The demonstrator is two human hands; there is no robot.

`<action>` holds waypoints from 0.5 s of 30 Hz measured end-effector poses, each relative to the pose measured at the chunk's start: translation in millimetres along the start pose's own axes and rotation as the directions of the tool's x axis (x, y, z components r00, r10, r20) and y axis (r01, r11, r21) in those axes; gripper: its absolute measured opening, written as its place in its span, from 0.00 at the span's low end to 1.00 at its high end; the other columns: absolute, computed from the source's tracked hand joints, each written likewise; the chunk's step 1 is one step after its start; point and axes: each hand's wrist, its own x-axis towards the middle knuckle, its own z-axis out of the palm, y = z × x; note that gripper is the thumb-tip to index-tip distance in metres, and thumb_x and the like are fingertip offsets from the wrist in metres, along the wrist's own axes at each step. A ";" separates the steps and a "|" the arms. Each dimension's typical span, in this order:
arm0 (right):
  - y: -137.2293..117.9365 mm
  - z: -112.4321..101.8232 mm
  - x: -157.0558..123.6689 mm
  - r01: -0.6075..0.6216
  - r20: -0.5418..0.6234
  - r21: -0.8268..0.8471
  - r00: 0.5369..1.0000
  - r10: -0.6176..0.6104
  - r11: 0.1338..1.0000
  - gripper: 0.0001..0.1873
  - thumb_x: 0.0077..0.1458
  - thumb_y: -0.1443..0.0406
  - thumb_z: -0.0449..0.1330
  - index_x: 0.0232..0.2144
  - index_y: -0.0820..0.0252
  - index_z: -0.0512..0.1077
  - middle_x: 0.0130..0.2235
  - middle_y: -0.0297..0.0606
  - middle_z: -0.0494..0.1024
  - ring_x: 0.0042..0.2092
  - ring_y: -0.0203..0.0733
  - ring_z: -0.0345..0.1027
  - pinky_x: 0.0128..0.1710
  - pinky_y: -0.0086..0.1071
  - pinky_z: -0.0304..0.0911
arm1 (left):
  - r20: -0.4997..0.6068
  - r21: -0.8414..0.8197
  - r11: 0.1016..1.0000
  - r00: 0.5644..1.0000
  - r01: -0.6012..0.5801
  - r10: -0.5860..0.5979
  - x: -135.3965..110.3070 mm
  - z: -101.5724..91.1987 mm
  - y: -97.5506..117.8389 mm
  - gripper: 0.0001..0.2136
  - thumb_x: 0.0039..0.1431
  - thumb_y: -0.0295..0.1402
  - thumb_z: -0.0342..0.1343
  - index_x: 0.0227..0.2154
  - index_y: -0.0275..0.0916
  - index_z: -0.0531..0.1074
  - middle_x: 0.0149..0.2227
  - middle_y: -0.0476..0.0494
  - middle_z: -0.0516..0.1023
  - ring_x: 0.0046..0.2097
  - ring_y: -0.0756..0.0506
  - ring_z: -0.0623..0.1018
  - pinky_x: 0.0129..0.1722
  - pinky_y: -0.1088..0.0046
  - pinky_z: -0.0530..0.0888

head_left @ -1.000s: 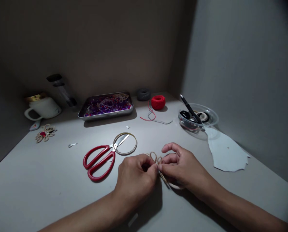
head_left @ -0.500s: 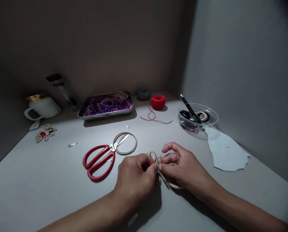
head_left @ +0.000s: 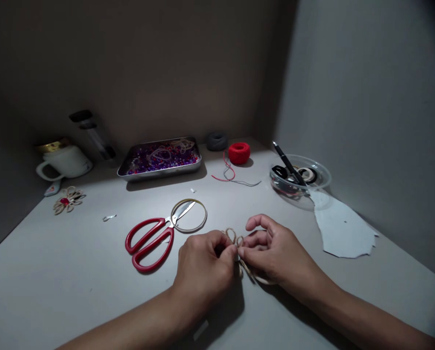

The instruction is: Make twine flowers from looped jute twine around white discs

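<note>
Between my two hands is a piece of looped tan twine, its small loops showing above the fingertips and more strands below. My left hand pinches it from the left with thumb and forefinger. From the right, my right hand pinches it with thumb and forefinger, its other fingers curled loosely. A pale curved band shows under the right hand, mostly hidden. To the left lie red-handled scissors, with a thin ring around their blades. At far left rests a twine flower with a red centre.
A metal tray of purple beads stands at the back, near a red thread ball and a grey one. A white mug is at left. At right are a clear plastic bowl with a pen, and cut white card.
Both hands stay almost in place, still pinching the twine. The strands and loops below the fingertips have shifted slightly.
</note>
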 end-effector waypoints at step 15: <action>-0.4 0.9 0.7 -0.012 -0.009 0.024 1.000 0.012 1.000 0.19 0.35 0.71 0.61 0.30 0.55 0.57 0.18 0.21 0.68 0.16 0.29 0.57 0.15 0.23 0.52 | 0.028 0.024 1.000 1.000 0.001 -0.002 -0.5 -2.0 1.3 0.09 0.51 0.32 0.49 0.20 0.39 0.69 0.20 0.50 0.72 0.25 0.49 0.70 0.25 0.75 0.62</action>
